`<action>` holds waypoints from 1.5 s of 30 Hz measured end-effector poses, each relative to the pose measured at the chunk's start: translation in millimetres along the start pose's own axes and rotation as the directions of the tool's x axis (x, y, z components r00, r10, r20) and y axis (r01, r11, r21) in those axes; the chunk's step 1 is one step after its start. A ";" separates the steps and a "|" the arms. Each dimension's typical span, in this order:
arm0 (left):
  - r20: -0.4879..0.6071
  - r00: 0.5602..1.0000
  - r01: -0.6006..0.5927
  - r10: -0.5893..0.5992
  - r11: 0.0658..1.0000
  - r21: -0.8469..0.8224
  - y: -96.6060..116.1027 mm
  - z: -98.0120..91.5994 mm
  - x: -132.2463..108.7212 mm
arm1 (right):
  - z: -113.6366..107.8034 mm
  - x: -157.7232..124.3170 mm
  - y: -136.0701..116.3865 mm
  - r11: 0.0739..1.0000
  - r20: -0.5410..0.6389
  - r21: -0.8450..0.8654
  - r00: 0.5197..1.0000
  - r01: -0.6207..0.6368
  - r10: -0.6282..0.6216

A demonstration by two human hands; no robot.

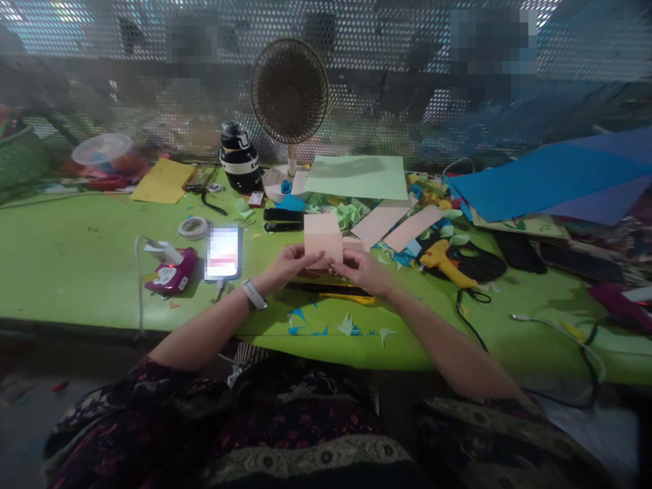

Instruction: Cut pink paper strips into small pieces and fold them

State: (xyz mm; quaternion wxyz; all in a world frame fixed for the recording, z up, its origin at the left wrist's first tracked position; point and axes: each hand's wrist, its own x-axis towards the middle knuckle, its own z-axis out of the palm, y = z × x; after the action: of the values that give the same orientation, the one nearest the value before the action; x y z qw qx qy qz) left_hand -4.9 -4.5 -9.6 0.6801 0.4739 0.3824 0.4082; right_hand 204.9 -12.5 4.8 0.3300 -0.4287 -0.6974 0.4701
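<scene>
Both of my hands hold a folded piece of pale pink paper (322, 236) upright above the green table (76, 265). My left hand (289, 264), with a watch at its wrist, pinches the paper's lower left edge. My right hand (363, 269) grips its lower right corner with the fingers closed. Under my hands lie yellow-handled scissors (346, 295). More pink paper strips (402, 227) lie just behind, to the right.
A phone (223, 253), a pink device (170, 273) and a tape roll (193, 227) sit at the left. A fan (289, 95), a black bottle (238, 161) and a green sheet (359, 178) stand behind. A yellow glue gun (445, 261), blue sheets (550, 180) and paper scraps lie at the right.
</scene>
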 end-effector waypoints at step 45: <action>-0.056 0.984 -0.171 0.166 0.980 -0.101 -6.9 2.4 3.6 | 8.5 1.7 6.4 0.989 -0.015 0.140 0.998 -0.051 0.054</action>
State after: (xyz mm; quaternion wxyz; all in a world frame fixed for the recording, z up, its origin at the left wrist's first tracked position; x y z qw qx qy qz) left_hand 0.0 -3.5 -16.1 0.6579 0.4580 0.3348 0.4953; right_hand 198.7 -12.9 -3.9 0.3533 -0.4272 -0.6482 0.5220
